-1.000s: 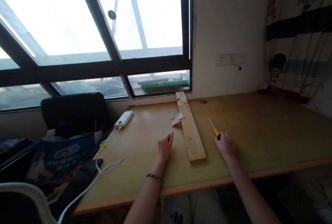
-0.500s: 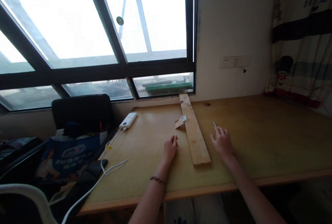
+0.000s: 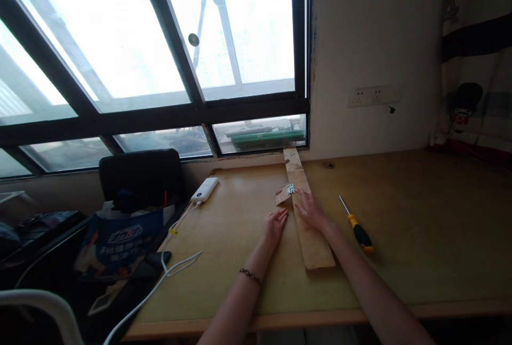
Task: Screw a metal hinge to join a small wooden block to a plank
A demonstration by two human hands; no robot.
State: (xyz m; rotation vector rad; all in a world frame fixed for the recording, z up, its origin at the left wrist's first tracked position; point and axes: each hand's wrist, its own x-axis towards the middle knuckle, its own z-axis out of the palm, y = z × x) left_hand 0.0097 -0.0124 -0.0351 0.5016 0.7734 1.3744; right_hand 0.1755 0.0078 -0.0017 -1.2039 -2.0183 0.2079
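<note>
A long wooden plank [image 3: 316, 251] lies on the wooden desk [image 3: 420, 238], running from the window sill toward me. A small metal hinge [image 3: 289, 189] joins it to a small wood piece [image 3: 282, 196] on its left side. My right hand [image 3: 312, 209] rests flat on the plank just below the hinge, fingers spread. My left hand [image 3: 275, 225] lies flat on the desk left of the plank, fingertips close to the small wood piece. A yellow and black screwdriver [image 3: 357, 227] lies on the desk to the right of the plank, untouched.
A white power bank [image 3: 205, 189] with a white cable [image 3: 160, 281] sits at the desk's left. A black chair [image 3: 140, 174] holding a blue bag [image 3: 120, 241] stands left of the desk. A wall socket [image 3: 370, 96] and a curtain [image 3: 476, 57] are at the right.
My right hand let go of the screwdriver, which now lies on the desk, and moved left onto the plank. My left hand slid forward toward the small wood piece.
</note>
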